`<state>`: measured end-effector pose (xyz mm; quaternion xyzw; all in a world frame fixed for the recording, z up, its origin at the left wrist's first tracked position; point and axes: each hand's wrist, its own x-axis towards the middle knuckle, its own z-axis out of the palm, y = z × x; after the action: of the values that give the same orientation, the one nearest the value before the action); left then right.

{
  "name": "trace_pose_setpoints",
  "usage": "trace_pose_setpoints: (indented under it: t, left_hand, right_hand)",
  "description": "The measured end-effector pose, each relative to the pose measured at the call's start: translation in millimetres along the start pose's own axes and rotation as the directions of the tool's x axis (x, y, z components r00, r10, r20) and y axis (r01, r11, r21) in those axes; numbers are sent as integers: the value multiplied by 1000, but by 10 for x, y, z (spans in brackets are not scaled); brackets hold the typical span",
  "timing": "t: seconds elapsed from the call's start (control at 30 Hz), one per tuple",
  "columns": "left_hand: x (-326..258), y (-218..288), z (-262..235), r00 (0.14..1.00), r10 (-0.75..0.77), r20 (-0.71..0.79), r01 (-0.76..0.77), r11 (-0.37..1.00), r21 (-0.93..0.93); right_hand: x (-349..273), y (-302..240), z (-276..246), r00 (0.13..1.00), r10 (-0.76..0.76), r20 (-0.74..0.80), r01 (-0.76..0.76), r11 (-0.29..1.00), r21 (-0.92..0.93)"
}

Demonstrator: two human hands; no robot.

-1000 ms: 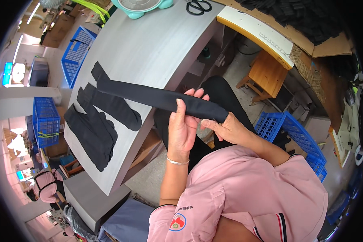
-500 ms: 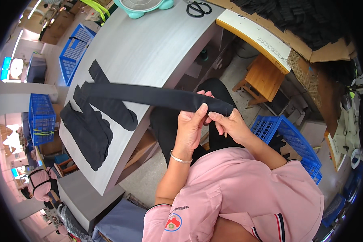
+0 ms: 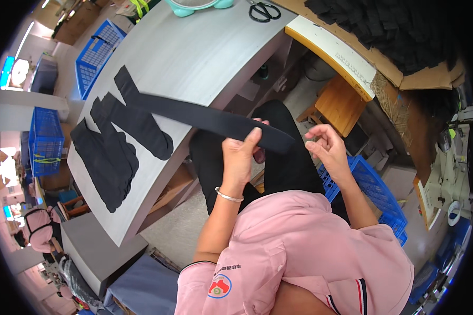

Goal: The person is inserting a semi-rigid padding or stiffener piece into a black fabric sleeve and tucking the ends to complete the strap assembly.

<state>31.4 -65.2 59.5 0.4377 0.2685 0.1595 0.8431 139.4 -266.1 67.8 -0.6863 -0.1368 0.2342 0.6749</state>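
Observation:
My left hand (image 3: 238, 160) grips a long black sock (image 3: 205, 116) near its right end, thumb on top and fingers underneath. The sock stretches left from the hand, over my lap, onto the grey table (image 3: 194, 63). To the right of its free end, my right hand (image 3: 330, 152) is raised with fingers loosely curled and apart; nothing shows in it. Beside the held sock's far end, another black sock (image 3: 151, 130) lies with its rounded toe toward the table's near edge. Further left sits an overlapping stack of black socks (image 3: 108, 170).
Black-handled scissors (image 3: 265, 11) and a turquoise-rimmed item (image 3: 199, 8) are at the table's far end. A box heaped with black pieces (image 3: 378, 31) stands far right. A wooden stool (image 3: 341, 105) and a blue crate (image 3: 376, 189) are at my right.
My right hand has let go of the sock's end and moved right and slightly up. The left hand still holds the sock, whose end now hangs free. The view has shifted slightly.

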Motion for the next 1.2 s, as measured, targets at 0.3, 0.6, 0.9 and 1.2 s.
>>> trace_pose_setpoints:
  t: [0.3,0.6,0.9,1.2]
  left_hand:
    - [-139,-226,141,985,49,163,-28,991,-128]
    - [82,357,-667,860,423,-285,-418,905,80]
    - [11,529,-1880,558,803,-211,-259,410,874]
    - [67,539,-2325,553,831,-59,-115,146,983]
  right_hand:
    - [-11,-48,-246,873,240,424,40,831,-554]
    - [-1547,1572,-1967,768,628,-129,-630,703,-328]
    - [-2910,3039,-2200,754,589,-291,-651,732,-203]
    - [-1798,2997,-1788,816,419,-399,-535,285,-795]
